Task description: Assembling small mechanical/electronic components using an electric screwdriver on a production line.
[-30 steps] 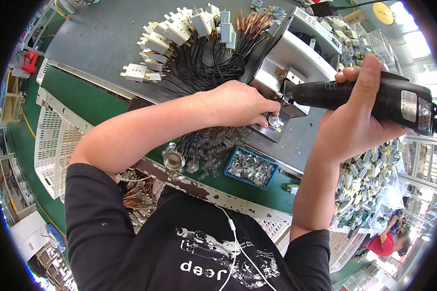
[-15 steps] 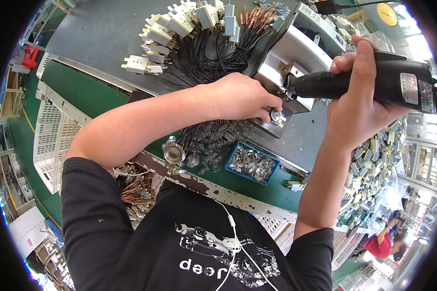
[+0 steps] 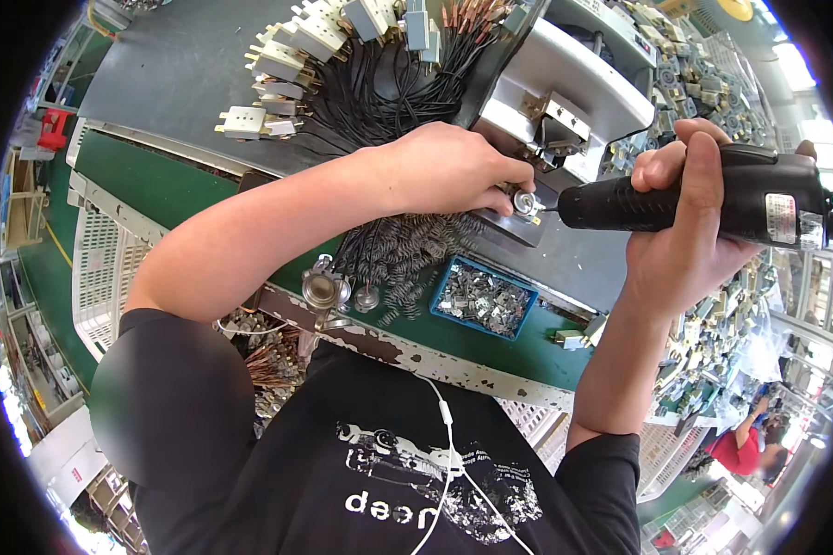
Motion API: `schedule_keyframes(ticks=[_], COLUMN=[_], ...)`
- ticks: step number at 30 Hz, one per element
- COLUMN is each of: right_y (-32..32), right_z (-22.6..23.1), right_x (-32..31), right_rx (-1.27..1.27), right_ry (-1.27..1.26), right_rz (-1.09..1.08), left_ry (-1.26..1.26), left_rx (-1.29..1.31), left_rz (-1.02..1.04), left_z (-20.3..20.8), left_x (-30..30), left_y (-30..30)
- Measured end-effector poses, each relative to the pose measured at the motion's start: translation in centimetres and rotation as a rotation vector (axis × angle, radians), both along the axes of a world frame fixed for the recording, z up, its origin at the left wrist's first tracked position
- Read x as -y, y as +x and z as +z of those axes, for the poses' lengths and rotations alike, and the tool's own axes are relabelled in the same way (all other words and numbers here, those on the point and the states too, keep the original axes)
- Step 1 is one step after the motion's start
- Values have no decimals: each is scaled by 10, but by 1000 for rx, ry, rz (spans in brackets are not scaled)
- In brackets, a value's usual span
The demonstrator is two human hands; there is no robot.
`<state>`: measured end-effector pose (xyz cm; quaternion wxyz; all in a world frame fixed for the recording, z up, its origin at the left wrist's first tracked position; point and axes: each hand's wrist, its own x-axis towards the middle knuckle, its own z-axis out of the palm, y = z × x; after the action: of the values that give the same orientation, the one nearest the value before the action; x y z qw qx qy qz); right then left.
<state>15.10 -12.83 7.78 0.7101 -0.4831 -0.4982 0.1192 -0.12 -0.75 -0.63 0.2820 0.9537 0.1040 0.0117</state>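
My left hand (image 3: 458, 171) is closed, with thumb and forefinger pinching a small round metal part (image 3: 526, 203) that has a brass-coloured tab. The part is held over a dark block (image 3: 516, 228) at the table edge. My right hand (image 3: 690, 208) is wrapped round a black electric screwdriver (image 3: 611, 203), held almost level. Its thin bit points left and meets the right side of the metal part; whether it sits in a screw cannot be made out. Just beyond stands a silver box-shaped machine (image 3: 588, 69) with a small metal bracket (image 3: 562, 125) on its front.
A blue tray (image 3: 531, 319) of small metal pieces lies nearer me, with loose springs (image 3: 407, 254) and a round metal cup (image 3: 324, 289) to its left. Black cables (image 3: 389, 102) with pale plug blocks (image 3: 317, 39) spread beyond my left arm. More blocks (image 3: 690, 370) are heaped at right.
The screwdriver's bit has come away from the silver machine's front and moved nearer me, to the metal part. My left hand keeps its pinch on that part.
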Motion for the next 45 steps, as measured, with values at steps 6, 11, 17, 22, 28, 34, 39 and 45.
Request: schedule_keyframes(ticks=[6,11,17,22,28,34,39,45], right_y=[-3,4,-2,-4,-5,-6,-7,3], right_z=[-8,-15,-11,-16,-18,-23,-8,10], right_x=[-4,-10,-3,-1,-1,-4,3,10], right_rx=[-9,9,79,98,71,132,154,138], right_ry=[68,-7,-37,-1,-16,-51,0,-76], right_rz=[29,0,11,16,4,-14,-25,-147], left_ry=[19,14,75,122,125,155,289,356], left_rx=[-16,-53,52,30,23,6,171,296], left_rz=[-1,-15,-35,-43,-50,-51,-29,-369], left_z=[2,5,-3,0,-2,-4,-12,-4], left_x=[1,1,0,0,2,4,7,49], left_y=[0,2,0,2,0,0,-4,-9])
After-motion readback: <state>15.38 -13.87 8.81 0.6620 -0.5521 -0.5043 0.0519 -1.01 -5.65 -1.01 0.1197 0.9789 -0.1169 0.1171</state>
